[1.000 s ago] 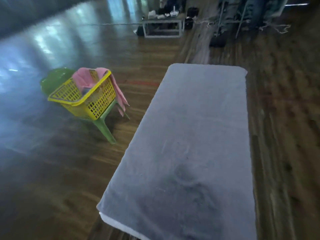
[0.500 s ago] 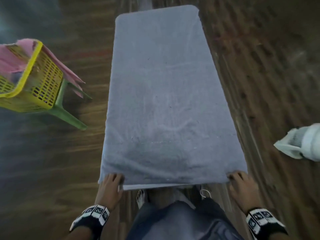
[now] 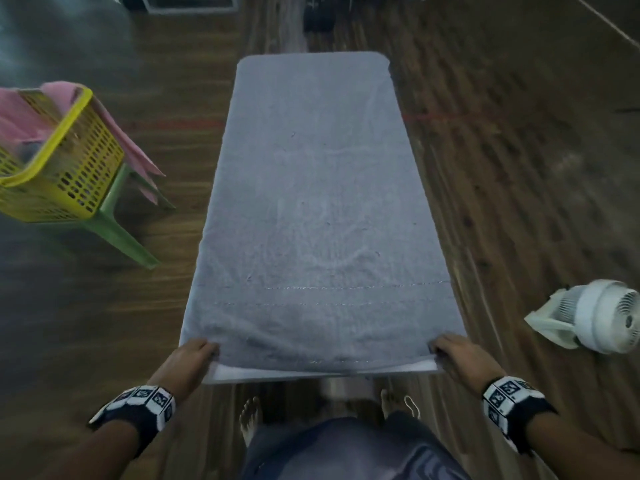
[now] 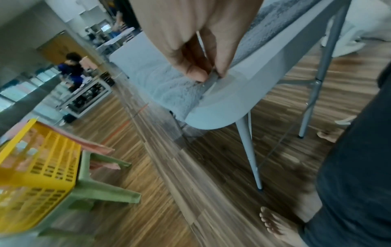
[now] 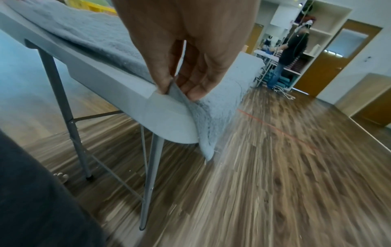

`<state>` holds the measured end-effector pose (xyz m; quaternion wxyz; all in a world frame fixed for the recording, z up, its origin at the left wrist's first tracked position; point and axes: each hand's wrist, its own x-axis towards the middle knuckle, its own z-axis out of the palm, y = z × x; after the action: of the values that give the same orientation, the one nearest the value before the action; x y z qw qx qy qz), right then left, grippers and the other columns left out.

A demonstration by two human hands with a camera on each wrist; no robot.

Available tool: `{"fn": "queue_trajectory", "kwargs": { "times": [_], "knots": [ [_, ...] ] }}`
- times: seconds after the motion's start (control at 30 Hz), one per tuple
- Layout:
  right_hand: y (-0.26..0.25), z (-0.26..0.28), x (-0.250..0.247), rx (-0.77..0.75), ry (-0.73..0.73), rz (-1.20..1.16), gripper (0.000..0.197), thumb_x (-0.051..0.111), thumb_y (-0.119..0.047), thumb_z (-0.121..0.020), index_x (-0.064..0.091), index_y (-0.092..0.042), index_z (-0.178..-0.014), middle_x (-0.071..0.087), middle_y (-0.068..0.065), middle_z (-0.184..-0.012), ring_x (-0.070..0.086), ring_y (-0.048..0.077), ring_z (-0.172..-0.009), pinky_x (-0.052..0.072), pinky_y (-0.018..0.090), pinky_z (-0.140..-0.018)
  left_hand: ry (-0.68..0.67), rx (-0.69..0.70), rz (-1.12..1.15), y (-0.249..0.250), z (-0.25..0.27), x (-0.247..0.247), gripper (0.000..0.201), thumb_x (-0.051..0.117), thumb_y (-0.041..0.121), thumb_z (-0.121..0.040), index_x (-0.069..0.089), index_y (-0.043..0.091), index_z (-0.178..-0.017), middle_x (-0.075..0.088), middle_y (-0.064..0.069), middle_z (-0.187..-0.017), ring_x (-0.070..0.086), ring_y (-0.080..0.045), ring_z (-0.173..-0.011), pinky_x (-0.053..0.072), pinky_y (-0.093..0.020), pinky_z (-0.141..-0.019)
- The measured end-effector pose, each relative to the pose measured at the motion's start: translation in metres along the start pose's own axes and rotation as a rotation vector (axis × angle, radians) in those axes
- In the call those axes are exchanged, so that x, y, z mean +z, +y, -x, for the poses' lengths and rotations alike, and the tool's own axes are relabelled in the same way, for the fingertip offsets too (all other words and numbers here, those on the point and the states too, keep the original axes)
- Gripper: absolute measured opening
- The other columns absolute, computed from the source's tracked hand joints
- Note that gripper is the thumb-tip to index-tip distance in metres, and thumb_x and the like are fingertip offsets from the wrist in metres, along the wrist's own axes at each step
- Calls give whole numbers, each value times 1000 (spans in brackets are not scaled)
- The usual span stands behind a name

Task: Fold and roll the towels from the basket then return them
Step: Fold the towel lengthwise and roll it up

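Covering white table (image 3: 322, 370) (wooden floor (image 3: 519, 168)): towel (image 3: 318, 202).

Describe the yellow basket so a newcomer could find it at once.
Start at the long table draped with a grey towel. To its left, a green stool carries the yellow basket: slotted plastic, with a pink towel hanging over its rim.

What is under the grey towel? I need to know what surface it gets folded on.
Under the grey towel is a white folding table on metal legs; its near edge shows bare. Left hand and right hand pinch the near corners. The rest of the tabletop is covered.
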<state>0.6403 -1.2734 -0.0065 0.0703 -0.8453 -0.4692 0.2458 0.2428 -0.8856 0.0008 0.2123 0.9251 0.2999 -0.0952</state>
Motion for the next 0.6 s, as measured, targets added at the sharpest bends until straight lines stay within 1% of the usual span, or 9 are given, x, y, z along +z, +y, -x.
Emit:
{"fn": "queue_trajectory", "kwargs": {
  "times": [0.03,0.07,0.17,0.23,0.33,0.4,0.47,0.53,0.6],
  "knots": [
    [1,-1,1,17,16,2,18,64,-15,-86,61,-24,-101,58,-8,-106,55,10,-90,42,22,-76,-21,-15,-7,2,0,1,18,63,7,-86,64,14,-102,63,-4,-101,63,-24,-89,49,-31,-77],
    [2,-2,4,47,53,0,19,67,-14,-84,61,-23,-100,59,-7,-105,57,12,-87,42,23,-73,-33,-9,-39,3,0,4,18,63,6,-84,61,15,-100,62,-3,-101,61,-23,-89,46,-28,-75],
    [9,4,10,186,181,-49,25,73,-6,-77,65,-19,-96,61,-3,-98,62,19,-83,51,34,-73,-21,1,-85,5,7,11,39,81,1,-59,61,18,-88,63,-1,-84,63,-22,-72,47,-30,-62],
    [16,9,11,293,289,-80,29,75,2,-71,70,-15,-94,65,4,-92,64,26,-81,53,38,-73,44,-65,-107,5,14,12,39,82,2,-53,63,20,-82,63,0,-79,60,-22,-69,46,-32,-62],
    [22,12,5,411,443,-106,26,73,9,-68,72,-7,-89,68,15,-85,64,34,-76,54,41,-72,143,-220,-87,2,23,6,31,79,3,-60,68,21,-84,68,-1,-77,60,-25,-68,46,-35,-63],
    [22,11,1,406,507,-104,22,71,9,-71,72,-4,-88,68,15,-88,64,34,-77,55,42,-74,249,-209,-53,-2,30,4,22,76,10,-64,71,13,-86,69,-6,-73,62,-29,-63,50,-36,-60],
    [20,10,-2,393,528,-131,18,70,8,-74,72,-3,-90,68,13,-94,64,33,-81,55,42,-80,322,-220,18,-1,36,-2,24,63,21,-69,70,9,-89,68,-8,-73,63,-30,-62,51,-37,-61],
    [19,9,-5,380,548,-158,19,70,9,-76,73,-2,-91,67,11,-98,63,30,-83,54,41,-83,378,-227,16,-1,36,-7,19,57,18,-75,67,10,-90,67,-8,-73,61,-30,-61,49,-38,-61],
    [18,11,-9,344,576,-159,20,68,12,-75,73,-2,-88,67,12,-96,64,30,-82,54,41,-81,396,-177,-8,-1,35,-11,15,56,14,-74,63,12,-88,64,-6,-70,57,-28,-58,43,-36,-59]
  ]
}}
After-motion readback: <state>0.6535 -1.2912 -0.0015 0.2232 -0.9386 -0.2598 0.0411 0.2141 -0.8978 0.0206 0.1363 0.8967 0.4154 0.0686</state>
